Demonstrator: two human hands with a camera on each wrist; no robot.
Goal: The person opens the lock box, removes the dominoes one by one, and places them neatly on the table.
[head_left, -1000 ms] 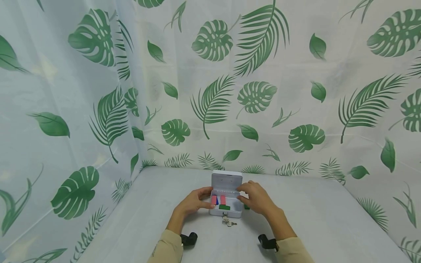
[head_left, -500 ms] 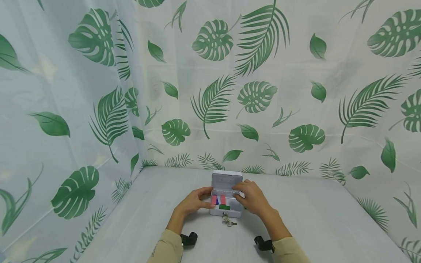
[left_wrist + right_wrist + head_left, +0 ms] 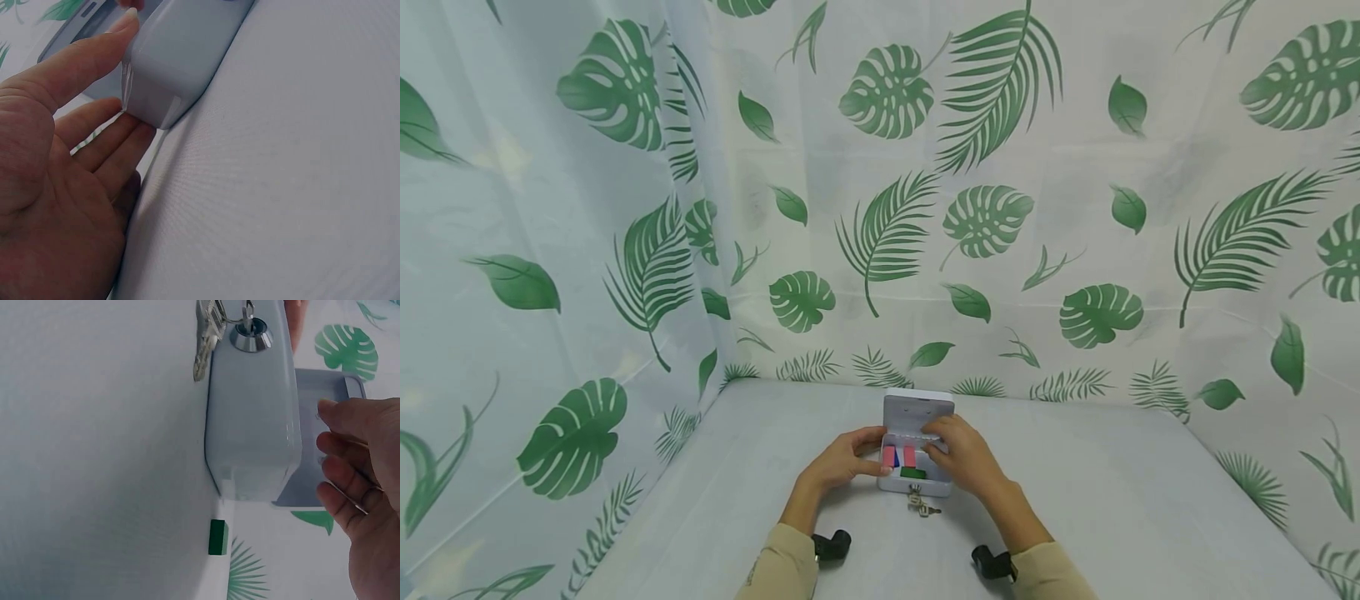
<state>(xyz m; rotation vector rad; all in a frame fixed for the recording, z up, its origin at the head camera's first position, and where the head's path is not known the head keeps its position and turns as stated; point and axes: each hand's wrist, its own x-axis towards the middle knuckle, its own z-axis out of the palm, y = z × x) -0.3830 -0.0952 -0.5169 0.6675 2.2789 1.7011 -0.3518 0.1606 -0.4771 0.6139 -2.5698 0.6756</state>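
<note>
Left hand [image 3: 841, 461]: the grip holds the left end of the grey box [image 3: 936, 490], thumb at the rim, fingers against the outer wall. The grey box sits on the counter [image 3: 1090, 475] between the hands, with its lid [image 3: 904, 418] raised at the rear. Contents, left to right: a pink block [image 3: 889, 455], a partly hidden blue piece [image 3: 897, 459], a second pink block [image 3: 909, 456] and, nearest the front wall, a green block [image 3: 913, 472]. A key [image 3: 248, 312] is seated in the front lock [image 3: 251, 340]; further keys [image 3: 924, 507] hang below. Right hand [image 3: 964, 452]: above the right part of the grey box, grip loose, fingers bent, thumb tip apart from the fingertips. A separate green block [image 3: 217, 537] rests just beside the right end.
</note>
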